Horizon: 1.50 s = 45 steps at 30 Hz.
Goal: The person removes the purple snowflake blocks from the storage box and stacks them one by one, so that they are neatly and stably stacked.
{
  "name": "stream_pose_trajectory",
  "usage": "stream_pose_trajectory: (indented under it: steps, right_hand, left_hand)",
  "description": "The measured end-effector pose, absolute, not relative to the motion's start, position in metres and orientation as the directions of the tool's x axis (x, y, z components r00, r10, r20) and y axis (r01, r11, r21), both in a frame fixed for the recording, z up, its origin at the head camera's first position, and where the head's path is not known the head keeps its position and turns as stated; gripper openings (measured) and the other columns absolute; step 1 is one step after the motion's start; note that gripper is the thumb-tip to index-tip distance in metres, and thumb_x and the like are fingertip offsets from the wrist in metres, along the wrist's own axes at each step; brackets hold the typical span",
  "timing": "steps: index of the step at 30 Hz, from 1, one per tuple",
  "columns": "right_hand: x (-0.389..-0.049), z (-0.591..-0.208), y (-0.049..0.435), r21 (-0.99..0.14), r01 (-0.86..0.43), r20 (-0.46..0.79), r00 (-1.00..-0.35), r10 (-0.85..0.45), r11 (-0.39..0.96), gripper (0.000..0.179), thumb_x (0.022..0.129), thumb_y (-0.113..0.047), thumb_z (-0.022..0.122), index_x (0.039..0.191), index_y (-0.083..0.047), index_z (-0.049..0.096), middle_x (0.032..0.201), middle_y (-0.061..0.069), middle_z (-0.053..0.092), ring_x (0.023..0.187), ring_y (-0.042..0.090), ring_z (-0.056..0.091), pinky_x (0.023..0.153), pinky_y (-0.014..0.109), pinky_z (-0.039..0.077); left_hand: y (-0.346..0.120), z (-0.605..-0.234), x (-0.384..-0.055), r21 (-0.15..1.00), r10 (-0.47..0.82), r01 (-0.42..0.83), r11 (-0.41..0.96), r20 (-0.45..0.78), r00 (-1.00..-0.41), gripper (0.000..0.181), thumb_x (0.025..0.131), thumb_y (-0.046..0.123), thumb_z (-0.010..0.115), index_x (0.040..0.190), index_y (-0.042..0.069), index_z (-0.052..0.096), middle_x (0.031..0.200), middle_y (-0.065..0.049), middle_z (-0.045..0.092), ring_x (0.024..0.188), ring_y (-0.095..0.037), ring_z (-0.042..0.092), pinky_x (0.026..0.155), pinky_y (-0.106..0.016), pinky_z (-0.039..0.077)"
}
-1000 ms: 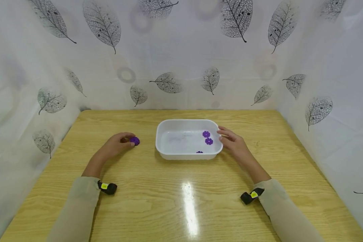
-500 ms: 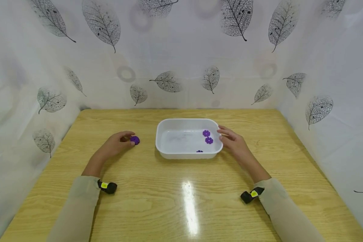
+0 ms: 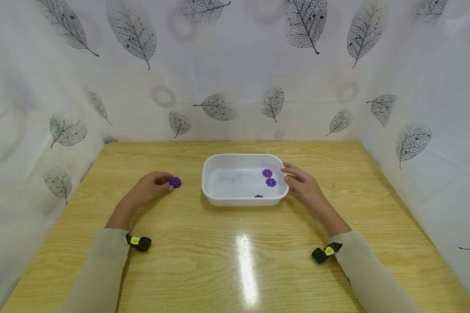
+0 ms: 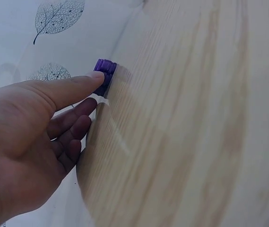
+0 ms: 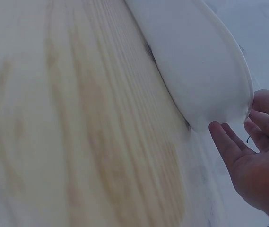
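In the head view, my left hand pinches a small purple stack of flower-shaped discs on the table, left of a white plastic tub. The left wrist view shows the thumb against the notched edge of these stacked discs. My right hand holds the tub's right end, fingertips over the rim. From the right wrist, the thumb lies near the outer wall of the tub and other fingers reach round the edge. Inside the tub lie two purple discs; a third is partly hidden by the front wall.
The wooden table carries the tub near its middle back. A pale curtain with leaf prints hangs behind it and along both sides. Black wrist cameras sit at both sleeve cuffs.
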State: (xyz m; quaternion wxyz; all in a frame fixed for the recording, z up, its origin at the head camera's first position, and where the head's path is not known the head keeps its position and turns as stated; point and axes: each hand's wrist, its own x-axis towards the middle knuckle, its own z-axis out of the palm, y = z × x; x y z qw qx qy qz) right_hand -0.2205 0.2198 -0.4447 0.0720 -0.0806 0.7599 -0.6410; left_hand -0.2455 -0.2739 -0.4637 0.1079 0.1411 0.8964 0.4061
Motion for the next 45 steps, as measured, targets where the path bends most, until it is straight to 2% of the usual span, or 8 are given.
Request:
stream_pose_trajectory:
  steps: [6,15,24,29,32,37,41,45]
  right_hand:
    - [-0.214,-0.430,0.215,-0.988,-0.006,-0.027,-0.978,-0.208,0.157,0.044,0.098,-0.018,0.055,0.137,0.000,0.048,0.155,-0.002,0.029,0.133,0.032,0.040,0.100,0.040,0.044]
    - [-0.215,-0.431,0.216,-0.986,-0.009,-0.025,-0.979,-0.204,0.167,0.044,0.098,-0.018,0.055,0.137,0.000,0.048,0.155,-0.001,0.029,0.133,0.032,0.040,0.099,0.038,0.045]
    - [-0.214,-0.431,0.215,-0.984,-0.020,-0.019,-0.976,-0.215,0.175,0.045,0.098,-0.020,0.056,0.138,-0.001,0.047,0.155,0.000,0.029,0.133,0.031,0.041,0.099,0.039,0.046]
    - [-0.220,-0.445,0.219,-0.988,-0.016,-0.017,-0.978,-0.207,0.154,0.045,0.097,-0.021,0.057,0.137,-0.004,0.049,0.155,-0.002,0.030,0.133,0.030,0.041,0.098,0.038,0.046]
    - [-0.224,-0.454,0.222,-0.987,-0.021,-0.012,-0.980,-0.197,0.162,0.045,0.096,-0.026,0.058,0.136,-0.008,0.051,0.154,-0.006,0.031,0.132,0.028,0.042,0.097,0.034,0.047]
    - [-0.226,-0.458,0.222,-0.983,-0.042,0.006,-0.981,-0.193,0.180,0.048,0.095,-0.032,0.060,0.136,-0.009,0.052,0.153,-0.008,0.032,0.131,0.028,0.044,0.093,0.029,0.049]
    - [-0.226,-0.457,0.222,-0.982,-0.052,0.015,-0.979,-0.202,0.180,0.050,0.095,-0.032,0.059,0.137,-0.007,0.050,0.153,-0.007,0.032,0.131,0.028,0.043,0.092,0.028,0.049]
    - [-0.226,-0.456,0.222,-0.982,-0.051,0.014,-0.980,-0.198,0.181,0.049,0.095,-0.031,0.059,0.137,-0.007,0.051,0.153,-0.006,0.033,0.130,0.028,0.044,0.093,0.030,0.049]
  left_hand:
    - [-0.274,-0.464,-0.245,0.761,0.340,0.175,0.624,-0.063,-0.938,0.044,0.094,0.031,0.062,0.131,0.009,0.055,0.130,-0.011,0.056,0.120,-0.029,0.050,0.103,-0.051,0.036]
    - [-0.275,-0.461,-0.246,0.748,0.345,0.187,0.636,-0.060,-0.937,0.055,0.094,0.033,0.062,0.138,0.004,0.047,0.134,-0.016,0.052,0.120,-0.033,0.049,0.101,-0.052,0.039]
    - [-0.265,-0.444,-0.243,0.774,0.332,0.214,0.596,0.005,-0.943,0.059,0.094,0.040,0.059,0.143,0.012,0.042,0.144,-0.011,0.043,0.121,-0.033,0.045,0.092,-0.053,0.042]
    - [-0.237,-0.429,-0.246,0.795,0.373,0.266,0.545,0.054,-0.926,0.057,0.093,0.039,0.061,0.142,0.015,0.045,0.142,-0.007,0.046,0.123,-0.034,0.045,0.096,-0.052,0.041]
    - [-0.215,-0.419,-0.250,0.801,0.412,0.293,0.523,0.064,-0.909,0.056,0.091,0.041,0.063,0.140,0.018,0.048,0.140,-0.003,0.047,0.119,-0.032,0.048,0.090,-0.050,0.046]
    - [-0.178,-0.410,-0.259,0.786,0.486,0.363,0.501,0.092,-0.869,0.056,0.088,0.043,0.066,0.136,0.018,0.052,0.137,-0.006,0.051,0.111,-0.026,0.052,0.090,-0.044,0.044]
    - [-0.148,-0.406,-0.264,0.785,0.517,0.356,0.507,0.053,-0.854,0.052,0.088,0.043,0.067,0.134,0.023,0.054,0.133,-0.005,0.053,0.108,-0.020,0.052,0.089,-0.041,0.046]
    - [-0.115,-0.404,-0.271,0.753,0.563,0.394,0.528,0.037,-0.826,0.049,0.088,0.040,0.067,0.131,0.020,0.056,0.130,-0.004,0.056,0.105,-0.018,0.054,0.088,-0.037,0.048]
